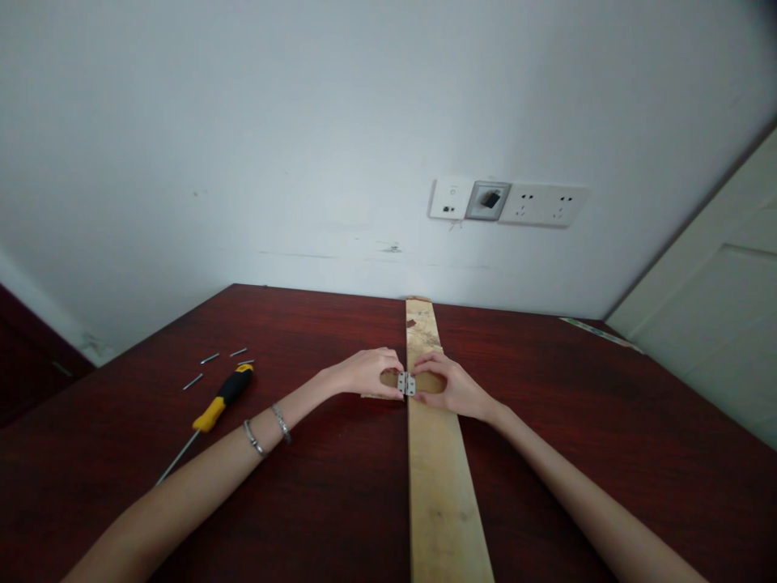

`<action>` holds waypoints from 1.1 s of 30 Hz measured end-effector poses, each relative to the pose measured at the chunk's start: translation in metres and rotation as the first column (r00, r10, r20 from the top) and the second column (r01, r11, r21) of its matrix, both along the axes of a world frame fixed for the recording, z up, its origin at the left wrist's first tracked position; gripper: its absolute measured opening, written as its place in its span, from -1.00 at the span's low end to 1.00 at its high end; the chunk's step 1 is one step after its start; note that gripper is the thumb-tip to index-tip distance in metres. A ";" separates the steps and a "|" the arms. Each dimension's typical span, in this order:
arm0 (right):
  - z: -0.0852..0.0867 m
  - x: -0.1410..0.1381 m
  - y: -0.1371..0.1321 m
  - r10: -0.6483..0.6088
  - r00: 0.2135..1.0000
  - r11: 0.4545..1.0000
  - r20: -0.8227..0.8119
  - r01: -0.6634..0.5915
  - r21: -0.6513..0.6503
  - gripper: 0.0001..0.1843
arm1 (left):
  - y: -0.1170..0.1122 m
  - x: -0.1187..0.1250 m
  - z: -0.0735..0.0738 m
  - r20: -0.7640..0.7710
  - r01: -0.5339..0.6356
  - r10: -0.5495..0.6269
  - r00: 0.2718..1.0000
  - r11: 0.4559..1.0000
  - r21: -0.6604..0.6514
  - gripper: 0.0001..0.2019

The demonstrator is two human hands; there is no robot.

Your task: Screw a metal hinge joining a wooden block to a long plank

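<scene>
A small metal hinge (406,384) lies opened flat at the left edge of a long wooden board (446,502). My left hand (368,373) grips the hinge's left leaf between thumb and fingers. A short piece of wood (389,377) shows under that hand, against the board's side; most of it is hidden. From the other side, my right hand (458,389) rests over the board, with its fingertips and thumb on the hinge's right leaf. Two silver bracelets circle my left wrist.
On the left of the dark red table (291,502) lies a yellow and black screwdriver (224,397), its shaft partly behind my left forearm. Several screws (210,357) are scattered near its handle. A thin printed strip (600,334) lies at the back right. Wall sockets (543,205) are above the table.
</scene>
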State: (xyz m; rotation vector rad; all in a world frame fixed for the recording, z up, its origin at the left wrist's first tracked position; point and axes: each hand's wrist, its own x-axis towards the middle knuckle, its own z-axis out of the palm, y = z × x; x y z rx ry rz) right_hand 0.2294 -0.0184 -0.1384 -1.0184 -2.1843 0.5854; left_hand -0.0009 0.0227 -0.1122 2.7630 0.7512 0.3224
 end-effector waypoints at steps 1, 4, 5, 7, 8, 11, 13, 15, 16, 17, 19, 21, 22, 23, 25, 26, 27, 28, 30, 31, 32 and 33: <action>0.000 0.000 0.000 0.001 1.000 1.000 -0.001 -0.001 -0.003 -0.68 | 0.000 0.000 0.000 0.000 -0.002 0.002 1.000 1.000 -0.003 -0.59; 0.001 0.000 0.000 0.003 1.000 1.000 -0.009 -0.003 0.000 -0.67 | 0.000 0.000 0.000 -0.003 -0.010 0.010 1.000 1.000 -0.011 -0.59; 0.001 0.000 0.000 0.002 1.000 1.000 -0.011 -0.002 0.005 -0.67 | -0.001 0.000 0.001 -0.006 -0.011 0.011 1.000 1.000 -0.012 -0.59; 0.000 0.000 0.000 0.001 1.000 1.000 -0.012 0.000 0.014 -0.69 | -0.001 0.000 0.001 -0.010 -0.009 0.009 1.000 1.000 -0.010 -0.59; 0.000 0.000 0.000 0.000 1.000 1.000 -0.011 0.000 0.018 -0.69 | -0.001 0.000 0.001 -0.011 -0.008 0.008 1.000 1.000 -0.008 -0.59; -0.001 0.000 0.001 0.004 1.000 0.999 -0.002 -0.004 0.032 -0.70 | -0.001 0.000 0.002 -0.011 -0.003 0.003 1.000 1.000 -0.005 -0.59; -0.001 0.001 0.001 0.008 1.000 0.999 0.002 -0.008 0.038 -0.71 | -0.001 0.000 0.002 -0.010 0.002 -0.002 1.000 1.000 -0.007 -0.59; -0.001 0.001 0.001 0.009 1.000 0.999 0.003 -0.009 0.034 -0.71 | -0.001 0.000 0.003 -0.014 0.004 -0.004 1.000 1.000 -0.009 -0.59; -0.001 0.001 0.001 0.008 1.000 0.999 0.002 -0.009 0.030 -0.70 | -0.001 0.000 0.003 -0.018 0.002 -0.003 1.000 1.000 -0.008 -0.58; -0.001 0.001 0.001 0.007 1.000 1.000 0.003 -0.007 0.027 -0.69 | -0.002 0.000 0.003 -0.022 0.001 -0.001 1.000 1.000 -0.006 -0.58; -0.001 0.001 0.001 0.005 1.000 1.000 0.005 -0.005 0.025 -0.66 | -0.002 0.001 0.003 -0.025 0.001 -0.001 1.000 1.000 -0.004 -0.59; -0.001 0.001 0.001 0.007 1.000 1.000 0.005 -0.007 0.028 -0.65 | -0.002 0.001 0.003 -0.024 0.001 -0.001 1.000 1.000 -0.004 -0.59; -0.002 0.001 0.001 0.008 1.000 1.000 0.004 -0.008 0.030 -0.65 | -0.001 0.001 0.003 -0.022 0.000 0.000 1.000 1.000 -0.004 -0.59; -0.002 0.001 0.001 0.008 1.000 0.999 0.005 -0.008 0.032 -0.66 | -0.001 0.001 0.002 -0.020 -0.002 0.002 1.000 1.000 -0.005 -0.59; -0.002 0.001 0.001 0.006 1.000 0.999 0.005 -0.006 0.034 -0.68 | -0.001 0.000 0.001 -0.014 -0.002 0.002 1.000 1.000 -0.006 -0.59; -0.002 0.001 0.001 0.003 1.000 0.999 0.005 -0.003 0.033 -0.68 | -0.001 0.000 0.001 -0.010 -0.001 0.001 1.000 1.000 -0.006 -0.59; -0.002 0.001 0.000 -0.001 1.000 0.999 0.004 0.001 0.032 -0.69 | -0.001 0.000 0.001 -0.006 0.000 -0.001 1.000 1.000 -0.006 -0.59; -0.002 0.001 0.000 -0.003 1.000 1.000 0.003 0.003 0.031 -0.69 | -0.001 0.000 0.001 -0.005 0.001 -0.001 1.000 1.000 -0.006 -0.59; -0.002 0.000 0.000 -0.006 1.000 0.999 0.000 0.006 0.032 -0.70 | -0.001 0.001 0.001 -0.005 -0.004 0.004 1.000 1.000 -0.006 -0.59; -0.002 0.000 0.001 -0.006 1.000 0.999 -0.001 0.006 0.035 -0.70 | -0.001 0.001 0.001 -0.007 -0.007 0.007 1.000 1.000 -0.006 -0.59; -0.002 0.001 0.001 -0.005 1.000 0.999 -0.001 0.005 0.037 -0.70 | -0.002 0.001 0.002 -0.011 -0.010 0.010 1.000 1.000 -0.008 -0.59; -0.003 0.001 0.001 -0.005 1.000 0.999 -0.001 0.005 0.040 -0.69 | -0.002 0.001 0.002 -0.014 -0.011 0.011 1.000 1.000 -0.010 -0.59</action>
